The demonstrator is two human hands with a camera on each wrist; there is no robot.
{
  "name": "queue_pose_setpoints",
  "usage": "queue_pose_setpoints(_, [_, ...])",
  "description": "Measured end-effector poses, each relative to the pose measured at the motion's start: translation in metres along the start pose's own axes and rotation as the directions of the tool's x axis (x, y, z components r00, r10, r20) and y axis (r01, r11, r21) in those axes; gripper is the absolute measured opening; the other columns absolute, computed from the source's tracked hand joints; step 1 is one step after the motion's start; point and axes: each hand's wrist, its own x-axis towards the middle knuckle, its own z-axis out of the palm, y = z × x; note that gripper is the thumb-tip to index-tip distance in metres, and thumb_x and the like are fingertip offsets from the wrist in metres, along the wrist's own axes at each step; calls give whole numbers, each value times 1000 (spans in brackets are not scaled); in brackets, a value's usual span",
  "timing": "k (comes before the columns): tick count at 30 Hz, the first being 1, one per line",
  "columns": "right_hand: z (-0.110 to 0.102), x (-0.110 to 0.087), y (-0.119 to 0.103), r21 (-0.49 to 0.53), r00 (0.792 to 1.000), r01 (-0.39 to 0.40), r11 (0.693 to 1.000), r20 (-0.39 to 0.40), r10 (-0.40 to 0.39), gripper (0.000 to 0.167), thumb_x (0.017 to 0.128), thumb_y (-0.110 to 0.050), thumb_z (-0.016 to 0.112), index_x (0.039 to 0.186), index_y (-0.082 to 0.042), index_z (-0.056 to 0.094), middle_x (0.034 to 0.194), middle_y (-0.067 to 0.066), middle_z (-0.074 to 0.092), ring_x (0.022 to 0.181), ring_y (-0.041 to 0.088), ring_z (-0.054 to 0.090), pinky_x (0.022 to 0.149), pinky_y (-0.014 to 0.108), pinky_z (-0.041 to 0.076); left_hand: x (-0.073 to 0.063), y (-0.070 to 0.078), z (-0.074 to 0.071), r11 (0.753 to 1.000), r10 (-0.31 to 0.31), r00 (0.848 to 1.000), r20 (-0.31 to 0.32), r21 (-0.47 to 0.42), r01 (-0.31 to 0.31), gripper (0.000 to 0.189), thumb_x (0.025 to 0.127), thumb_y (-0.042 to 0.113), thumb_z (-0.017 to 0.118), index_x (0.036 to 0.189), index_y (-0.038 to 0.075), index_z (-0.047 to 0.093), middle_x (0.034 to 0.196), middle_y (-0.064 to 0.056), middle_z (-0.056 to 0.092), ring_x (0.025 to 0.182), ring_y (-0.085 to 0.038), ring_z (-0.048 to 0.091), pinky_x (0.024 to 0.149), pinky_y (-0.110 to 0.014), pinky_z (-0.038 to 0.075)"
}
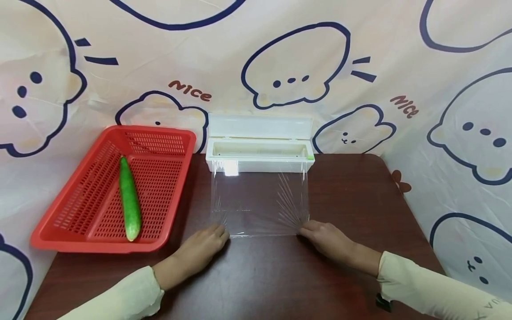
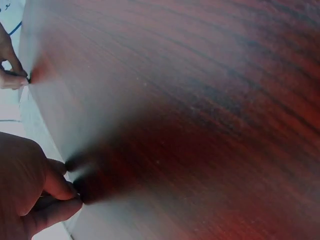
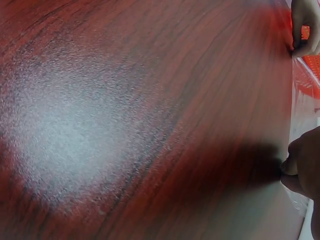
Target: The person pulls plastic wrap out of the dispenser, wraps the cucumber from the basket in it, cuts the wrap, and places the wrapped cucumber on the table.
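A clear sheet of plastic wrap (image 1: 256, 195) stretches from a white wrap dispenser box (image 1: 260, 165) toward the near side of the table. My left hand (image 1: 206, 249) pinches its near left corner, and my right hand (image 1: 326, 240) pinches the near right corner. Creases fan out from the right-hand grip. In the left wrist view, thumb and fingers of the left hand (image 2: 35, 195) meet at the film's edge, close over the wood. The right wrist view has the right hand (image 3: 302, 170) gripping the same edge. The dispenser's lid (image 1: 260, 126) stands raised at the back.
To the left, a red plastic basket (image 1: 182, 178) holds a long green cucumber (image 1: 129, 198). The dark wooden table (image 1: 352, 195) meets a cartoon-printed cloth (image 1: 224, 53) at the back and sides. A small dark object (image 1: 383, 303) lies beneath the right sleeve.
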Motion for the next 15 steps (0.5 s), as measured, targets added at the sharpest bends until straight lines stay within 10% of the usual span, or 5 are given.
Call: queue_pose_setpoints(15, [8, -3, -1, -54, 998, 52, 997, -23, -53, 35, 76, 5, 80, 108, -8, 73, 103, 1, 70, 97, 14, 69, 73, 26, 60, -3, 1, 0, 998, 29, 1000, 1, 53, -29, 34, 71, -5, 79, 100, 3, 62, 94, -8, 62, 83, -20, 61, 59, -28, 57])
